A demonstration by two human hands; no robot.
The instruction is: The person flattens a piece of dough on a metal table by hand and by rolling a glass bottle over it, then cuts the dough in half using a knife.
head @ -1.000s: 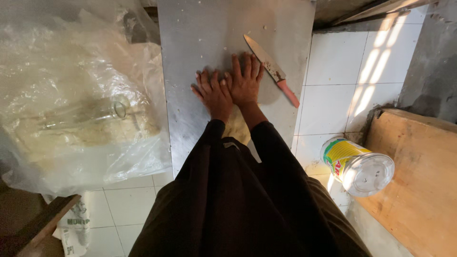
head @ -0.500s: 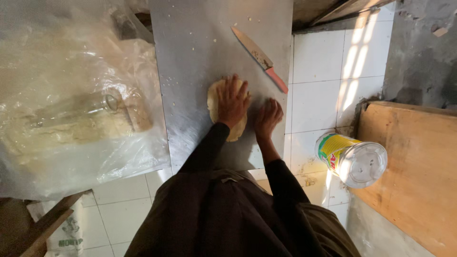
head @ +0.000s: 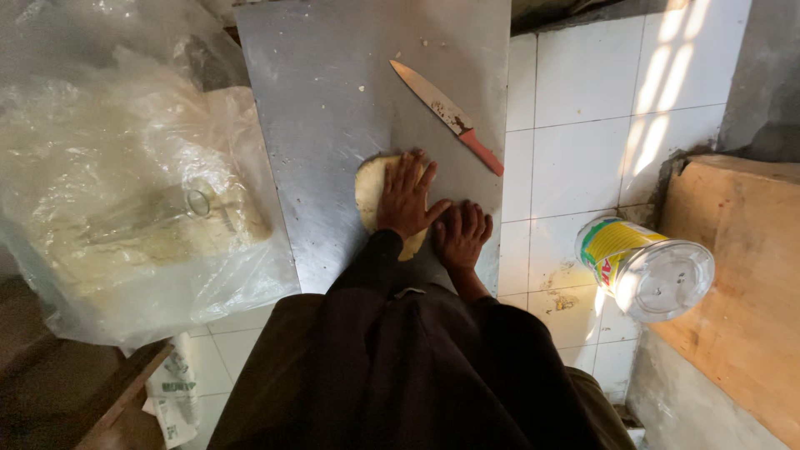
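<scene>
A flat round of pale yellow dough [head: 367,190] lies on a grey metal sheet [head: 333,100]. My left hand [head: 406,198] lies flat on the dough, palm down, fingers spread and pointing away from me. Beside it, nearer to me, my right hand [head: 461,235] rests on the metal with its fingers curled under, touching the left hand's thumb. Whether it touches the dough's near edge I cannot tell. Both dark sleeves cover the near part of the dough.
A knife with a red handle [head: 447,114] lies on the sheet beyond my hands. A large clear plastic bag [head: 125,192] holding pale dough sits at the left. A yellow-labelled jar with a clear lid [head: 646,267] and a wooden board [head: 733,275] are at the right on white tiles.
My hands were side by side and flat a second ago. The right hand has drawn back toward me and curled, and the left now presses the uncovered dough alone.
</scene>
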